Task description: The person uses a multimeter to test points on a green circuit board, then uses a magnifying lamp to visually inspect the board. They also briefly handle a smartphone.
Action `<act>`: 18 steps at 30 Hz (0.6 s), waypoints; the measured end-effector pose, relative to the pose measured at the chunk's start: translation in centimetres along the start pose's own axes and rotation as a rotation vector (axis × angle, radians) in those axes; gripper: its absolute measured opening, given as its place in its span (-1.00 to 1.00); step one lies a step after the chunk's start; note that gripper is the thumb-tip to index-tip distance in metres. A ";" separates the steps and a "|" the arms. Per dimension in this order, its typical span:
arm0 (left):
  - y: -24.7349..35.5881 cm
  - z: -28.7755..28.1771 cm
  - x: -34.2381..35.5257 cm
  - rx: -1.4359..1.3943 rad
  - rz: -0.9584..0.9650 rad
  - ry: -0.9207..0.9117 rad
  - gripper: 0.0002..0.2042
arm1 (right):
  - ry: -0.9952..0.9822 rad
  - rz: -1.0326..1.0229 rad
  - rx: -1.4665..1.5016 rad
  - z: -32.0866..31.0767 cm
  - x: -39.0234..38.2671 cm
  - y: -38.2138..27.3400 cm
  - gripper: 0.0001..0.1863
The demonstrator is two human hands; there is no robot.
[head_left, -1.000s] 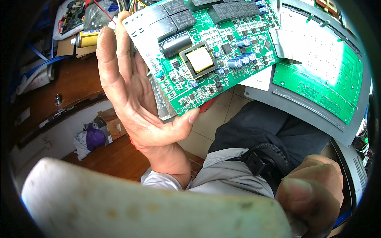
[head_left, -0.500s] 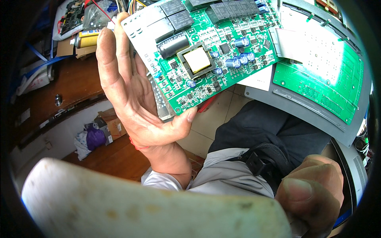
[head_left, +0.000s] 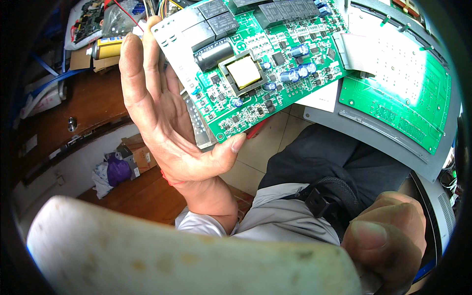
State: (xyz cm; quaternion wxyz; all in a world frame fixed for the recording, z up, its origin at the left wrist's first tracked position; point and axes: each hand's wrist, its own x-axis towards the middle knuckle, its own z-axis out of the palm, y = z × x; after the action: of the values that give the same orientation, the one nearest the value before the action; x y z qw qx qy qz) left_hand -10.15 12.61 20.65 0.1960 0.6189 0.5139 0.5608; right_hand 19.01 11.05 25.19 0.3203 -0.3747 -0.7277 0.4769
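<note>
My left hand (head_left: pixel 167 123) supports a green circuit board (head_left: pixel 275 98) by its lower left corner. The thumb lies against the board's near edge, and two fingers reach up along its left side. Black relays, a large black capacitor, a yellow-topped transformer and small blue capacitors crowd the board. A grey ribbon cable (head_left: pixel 356 51) runs from it to a second green board (head_left: pixel 393 110) on a dark grey panel (head_left: pixel 378 137). At lower right, my right hand (head_left: pixel 388 236) is closed in a fist; what it grips is hidden. A blurred, pale, stained object (head_left: pixel 187 255) covers the foreground beside it.
A brown wooden desk (head_left: pixel 93 103) stands at left, with a yellow can (head_left: pixel 108 49) and a tray of parts (head_left: pixel 88 22) behind. Below it lie a purple bag (head_left: pixel 118 169) and a cardboard box (head_left: pixel 142 155). A grey-and-black device (head_left: pixel 437 206) sits at right.
The circuit board has shifted very slightly in my left hand. Both hands otherwise keep their places.
</note>
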 end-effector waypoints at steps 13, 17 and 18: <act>-0.1 0.1 0.0 0.008 -0.003 0.001 0.35 | -0.039 -0.044 0.031 -0.4 0.0 0.8 -0.48; -0.4 0.0 0.0 -0.010 0.009 -0.010 0.35 | -0.056 -0.048 0.039 -0.6 -0.2 1.1 -0.48; -0.4 -0.1 -0.1 -0.011 0.008 -0.007 0.35 | -0.054 -0.045 0.037 -0.5 -0.1 1.0 -0.48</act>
State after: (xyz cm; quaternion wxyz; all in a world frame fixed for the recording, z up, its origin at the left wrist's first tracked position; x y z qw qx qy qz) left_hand -10.37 12.70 20.29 0.1990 0.6218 0.5075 0.5623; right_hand 19.75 11.43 24.41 0.3182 -0.3392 -0.7355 0.4927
